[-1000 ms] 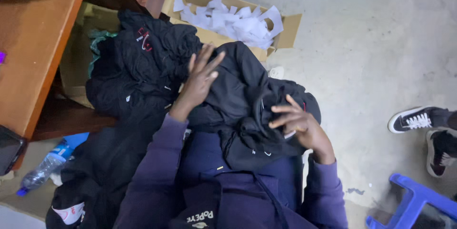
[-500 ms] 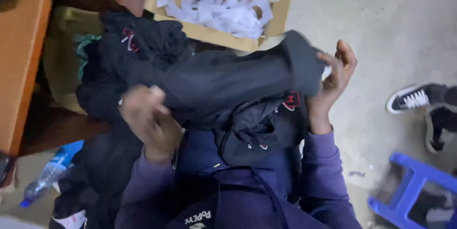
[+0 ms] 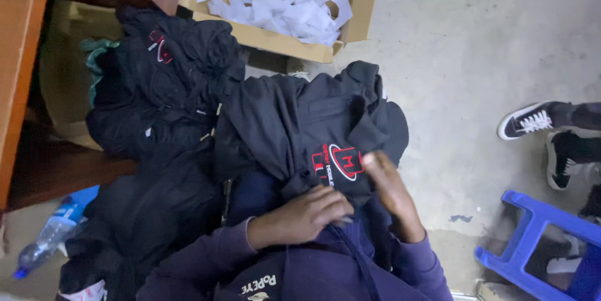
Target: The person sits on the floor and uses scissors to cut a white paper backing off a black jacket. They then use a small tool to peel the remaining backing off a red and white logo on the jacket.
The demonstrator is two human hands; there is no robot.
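Black fabric garment with red emblem [image 3: 313, 126] lies across our lap; left hand [image 3: 307, 216] and right hand [image 3: 391, 191] pinch its lower edge. Cardboard box [image 3: 275, 37] holds white paper scraps [image 3: 275, 7].

A: How is the scene lit?

B: Soft, even light is spread over the concrete floor [image 3: 476, 57]; no hard shadows or glare are seen. The space under the wooden bench [image 3: 19, 76] is left dim.

A: And sharpness?

B: Detail in the black garment [image 3: 294, 119] is largely lost to darkness. The right hand [image 3: 388, 191] is slightly smeared by motion. Mild softness is noted throughout.
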